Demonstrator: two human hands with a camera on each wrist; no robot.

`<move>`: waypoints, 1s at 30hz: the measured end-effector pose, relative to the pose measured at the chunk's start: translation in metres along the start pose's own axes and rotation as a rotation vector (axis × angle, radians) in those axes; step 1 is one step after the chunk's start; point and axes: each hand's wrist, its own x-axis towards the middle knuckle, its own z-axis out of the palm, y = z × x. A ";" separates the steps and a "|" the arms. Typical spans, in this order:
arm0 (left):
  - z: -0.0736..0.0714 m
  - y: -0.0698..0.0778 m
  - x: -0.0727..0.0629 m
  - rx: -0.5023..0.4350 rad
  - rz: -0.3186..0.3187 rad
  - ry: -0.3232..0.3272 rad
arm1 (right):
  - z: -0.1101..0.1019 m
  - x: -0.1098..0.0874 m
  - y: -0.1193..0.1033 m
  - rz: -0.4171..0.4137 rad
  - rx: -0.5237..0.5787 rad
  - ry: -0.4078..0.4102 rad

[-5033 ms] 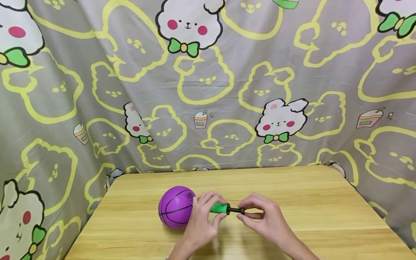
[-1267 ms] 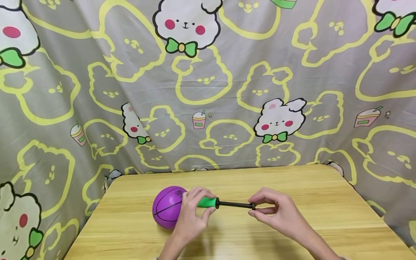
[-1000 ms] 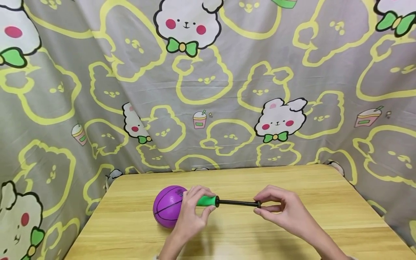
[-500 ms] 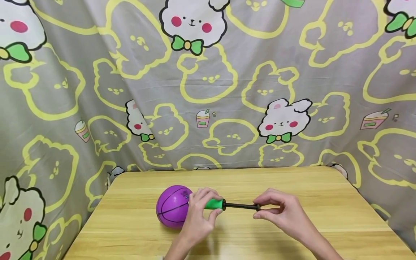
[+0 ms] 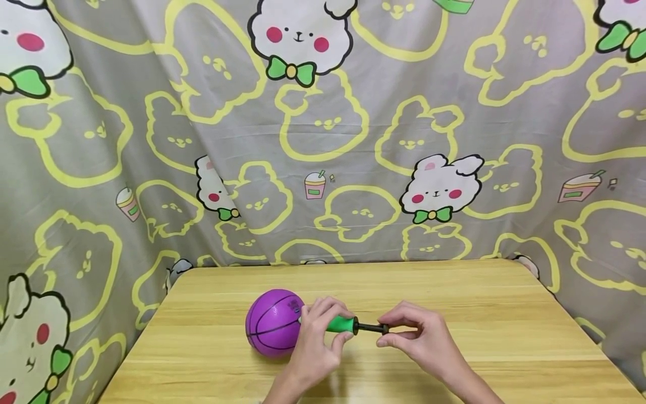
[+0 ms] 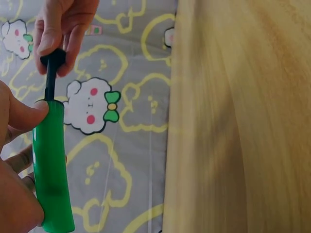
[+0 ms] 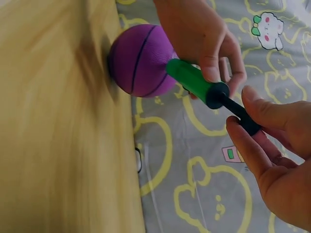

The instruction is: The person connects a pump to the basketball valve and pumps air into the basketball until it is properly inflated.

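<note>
A purple basketball (image 5: pixel 272 324) with black lines rests on the table, left of both hands. My left hand (image 5: pixel 319 343) grips the green barrel of a hand pump (image 5: pixel 342 325), whose far end meets the ball's right side; the joint itself is hidden behind the hand. In the left wrist view the green barrel (image 6: pixel 52 165) lies between thumb and fingers. My right hand (image 5: pixel 421 339) pinches the black knob at the end of the pump's rod. A short length of black rod (image 7: pixel 233 106) shows between barrel and knob in the right wrist view.
A light wood-grain table (image 5: pixel 454 292) lies under the hands. Behind it and along both sides hangs a grey curtain (image 5: pixel 343 168) printed with cartoon animals and cups.
Over the last second my right hand has moved left, sliding the rod further into the barrel. Earlier it drew the rod out to the right. My left hand keeps its grip on the pump.
</note>
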 end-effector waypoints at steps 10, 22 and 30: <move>0.008 0.007 -0.003 0.009 0.007 -0.041 | 0.017 -0.003 0.009 -0.026 0.005 0.029; 0.005 0.001 -0.002 0.014 0.046 -0.051 | 0.012 -0.001 0.003 0.006 0.002 -0.061; 0.000 -0.004 0.000 0.015 0.011 -0.041 | -0.001 0.000 -0.002 -0.008 -0.039 -0.073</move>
